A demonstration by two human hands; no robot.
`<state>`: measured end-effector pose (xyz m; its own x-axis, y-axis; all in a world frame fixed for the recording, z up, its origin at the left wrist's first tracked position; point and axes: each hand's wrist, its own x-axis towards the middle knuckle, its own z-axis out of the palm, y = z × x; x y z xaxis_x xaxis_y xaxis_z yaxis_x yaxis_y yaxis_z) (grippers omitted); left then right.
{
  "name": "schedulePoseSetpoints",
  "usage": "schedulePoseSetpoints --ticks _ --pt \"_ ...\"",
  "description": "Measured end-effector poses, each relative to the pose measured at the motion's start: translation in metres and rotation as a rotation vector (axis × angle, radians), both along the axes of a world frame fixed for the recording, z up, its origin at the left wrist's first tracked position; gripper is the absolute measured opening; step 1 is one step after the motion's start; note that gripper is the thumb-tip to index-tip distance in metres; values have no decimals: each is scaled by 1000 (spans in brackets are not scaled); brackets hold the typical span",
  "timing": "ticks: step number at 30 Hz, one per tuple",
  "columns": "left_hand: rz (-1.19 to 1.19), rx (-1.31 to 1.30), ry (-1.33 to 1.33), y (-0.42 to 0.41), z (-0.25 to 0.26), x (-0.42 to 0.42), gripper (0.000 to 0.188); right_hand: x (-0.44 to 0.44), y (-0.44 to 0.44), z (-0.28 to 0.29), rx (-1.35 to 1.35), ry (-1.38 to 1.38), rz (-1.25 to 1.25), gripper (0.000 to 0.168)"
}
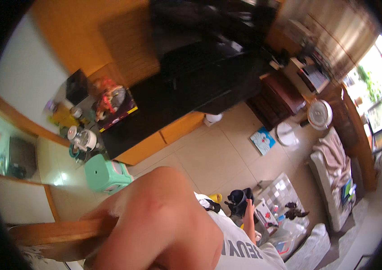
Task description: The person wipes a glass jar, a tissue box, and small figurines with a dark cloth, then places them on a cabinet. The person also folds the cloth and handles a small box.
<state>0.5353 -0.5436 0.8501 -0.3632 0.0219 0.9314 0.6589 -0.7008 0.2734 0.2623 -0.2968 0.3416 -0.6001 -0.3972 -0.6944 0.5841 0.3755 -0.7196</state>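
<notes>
A large bare bent limb (164,202), apparently my left arm, fills the lower middle close to the camera. My left hand is out of view. Farther right, my right forearm stretches away past a white shirt (241,253) with dark lettering. At its end my right hand (249,204) is small and lies against a dark, bunched cloth item or bag (239,199). Whether its fingers grip that item is too small to tell. Beside it stands a low table (271,190) with a checkered top, bearing a white box (265,214) and small items.
A wooden armrest (52,233) lies at lower left, near a green plastic stool (101,173). A long black-topped cabinet (150,114) runs across the back. On the tiled floor are a blue picture box (262,140) and a round white base (286,134). A cushioned seat (327,189) stands right.
</notes>
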Motion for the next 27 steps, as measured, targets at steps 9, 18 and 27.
schedulePoseSetpoints --ticks 9,18,27 --pt "617 520 -221 -86 -109 231 21 137 -117 29 -32 -97 217 52" --pt "1551 1317 -868 -102 -235 328 45 243 -309 121 -217 -253 701 55" --pt "1581 1390 -744 -146 -243 329 40 360 -422 278 -750 -348 773 61"
